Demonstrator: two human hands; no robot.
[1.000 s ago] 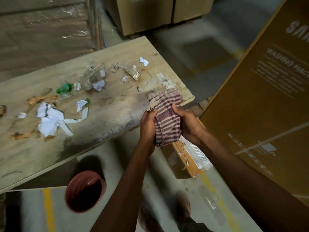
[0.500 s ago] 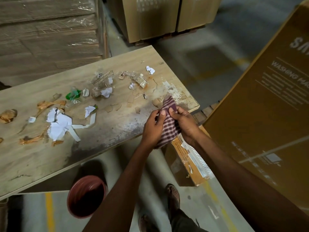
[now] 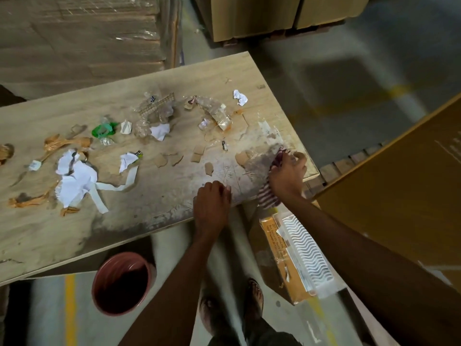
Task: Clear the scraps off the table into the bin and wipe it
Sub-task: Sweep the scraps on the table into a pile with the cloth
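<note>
A wooden table (image 3: 104, 233) carries several scraps: torn white paper (image 3: 74, 181), a green plastic bit (image 3: 103, 129), crumpled clear plastic (image 3: 214, 113), brown tape strips (image 3: 64, 143) and small cardboard pieces (image 3: 198, 153). My right hand (image 3: 288, 173) presses a striped maroon-and-white cloth (image 3: 268, 197) onto the table's near right corner; the cloth's tail hangs over the edge. My left hand (image 3: 212, 202) rests on the front edge with fingers curled and nothing in it. A reddish bin (image 3: 122, 283) stands on the floor below the front edge.
A small cardboard box (image 3: 291, 255) with a white wavy panel sits on the floor beside my feet. A large brown carton (image 3: 399, 196) stands at the right. Wrapped cartons are stacked behind the table, and more boxes rest on a pallet at the back.
Both hands held the cloth off the table's edge before. Now my left hand has let go and rests on the edge, while my right hand has carried the cloth onto the corner.
</note>
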